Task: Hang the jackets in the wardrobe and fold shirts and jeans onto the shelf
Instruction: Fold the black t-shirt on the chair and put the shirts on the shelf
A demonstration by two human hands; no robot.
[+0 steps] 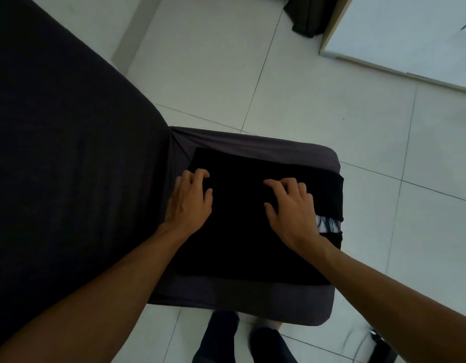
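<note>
A white tiled floor [318, 106] fills most of the view, and a large dark covered piece of furniture, a bed or sofa [56, 153], takes up the left side. Just beside it, touching its right edge, stands a low stool [252, 299] under a grey-purple cover. A folded black shirt [242, 226] lies flat on the stool, covering most of its top, with a strip of white printed pattern [328, 224] showing at the shirt's right edge between two black layers. At the upper right is the bottom corner of a white wardrobe [399, 35], and dark fabric [310, 14] hangs down to the floor next to it. The left hand [191, 203] rests on the shirt's left edge, fingers curled down into the cloth. The right hand [292, 208] lies on the right half of the shirt, fingers bent and spread, tips pressing the fabric. Whether either hand actually pinches the cloth cannot be told.
</note>
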